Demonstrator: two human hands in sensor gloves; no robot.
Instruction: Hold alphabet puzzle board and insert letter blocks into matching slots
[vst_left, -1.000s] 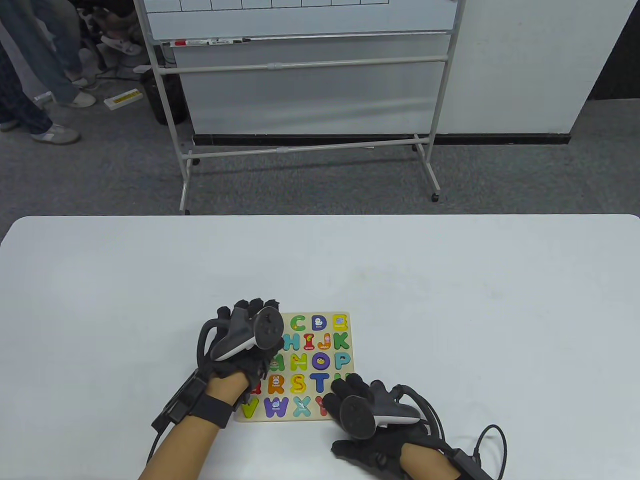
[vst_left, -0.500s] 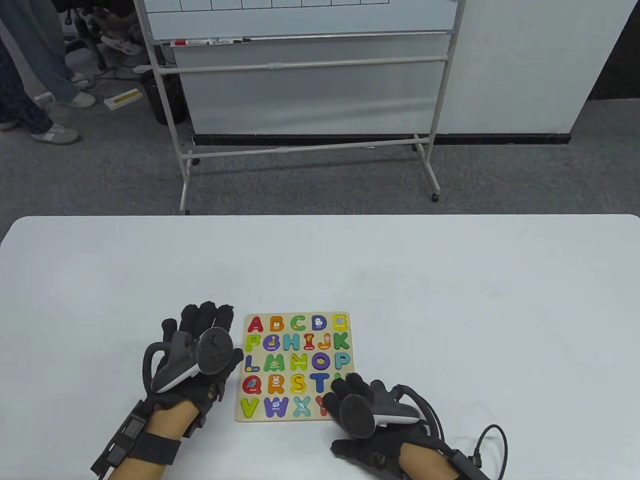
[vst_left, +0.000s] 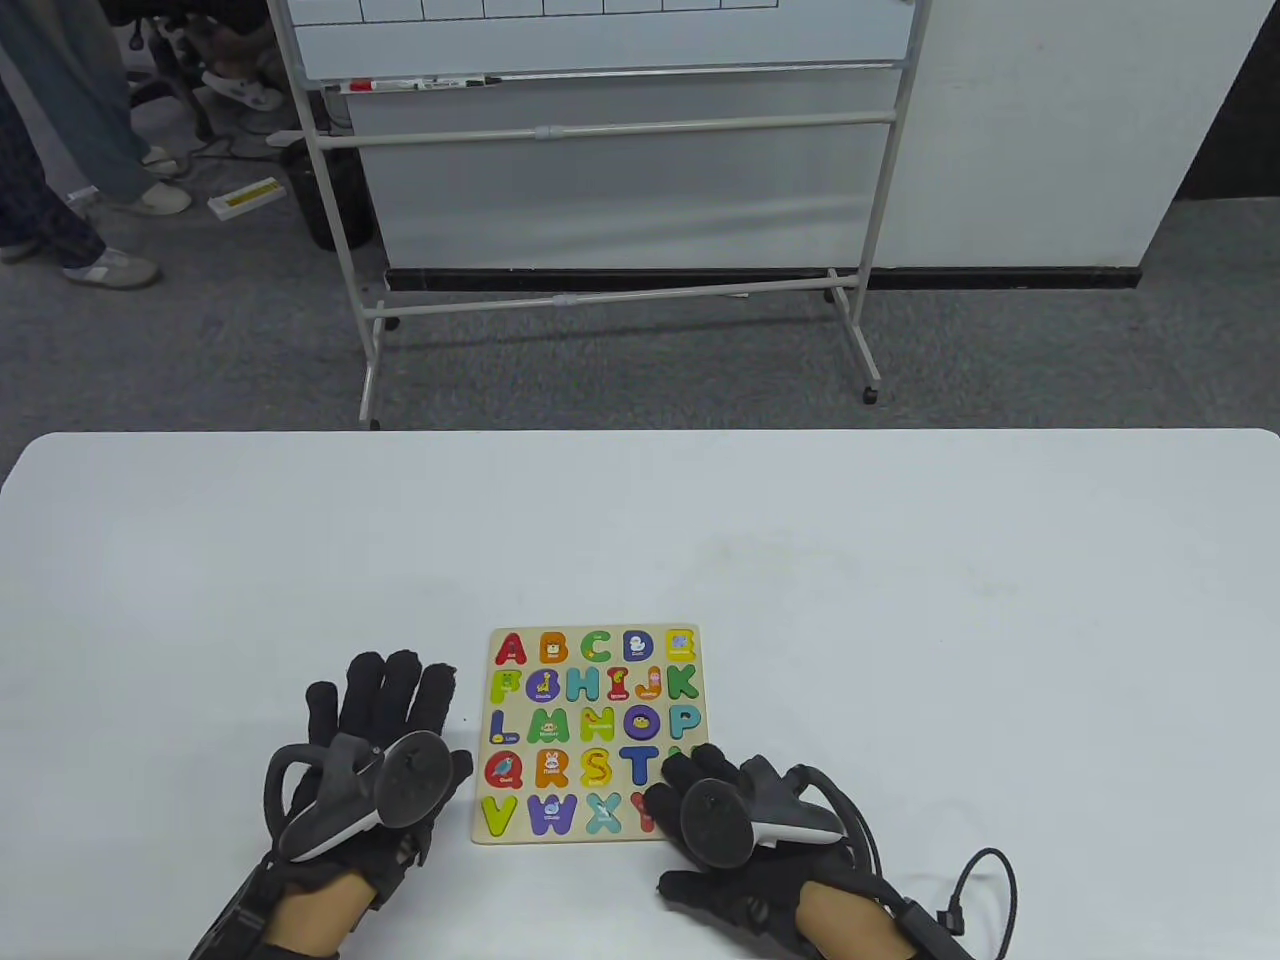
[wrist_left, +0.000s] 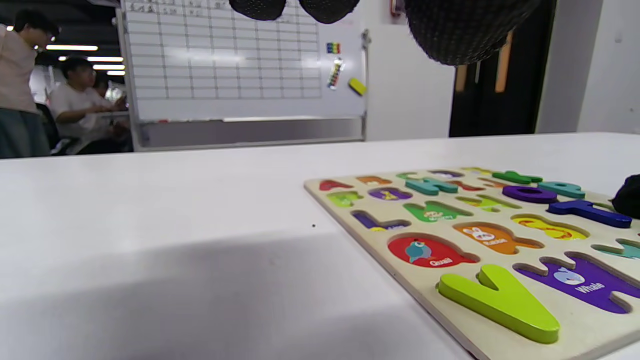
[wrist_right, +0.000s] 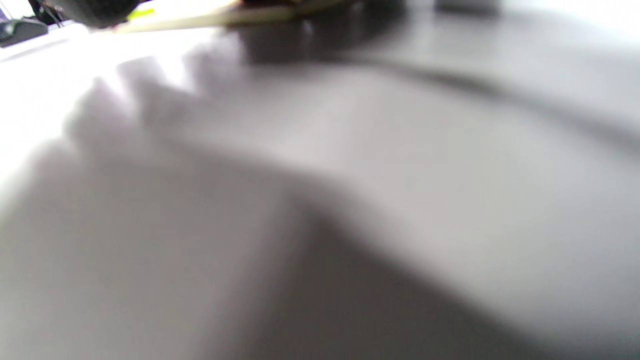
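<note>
White table (vst_left: 900, 600) — alphabet puzzle board (vst_left: 590, 835) flat near its front edge

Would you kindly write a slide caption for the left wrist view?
Low view across the white table: alphabet puzzle board, green V block nearest.

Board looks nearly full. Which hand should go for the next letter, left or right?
Left, probably. The left hand lies flat on the table beside the puzzle board, fingers spread, holding nothing. The right hand rests on the board's near right corner, steadying it.
</note>
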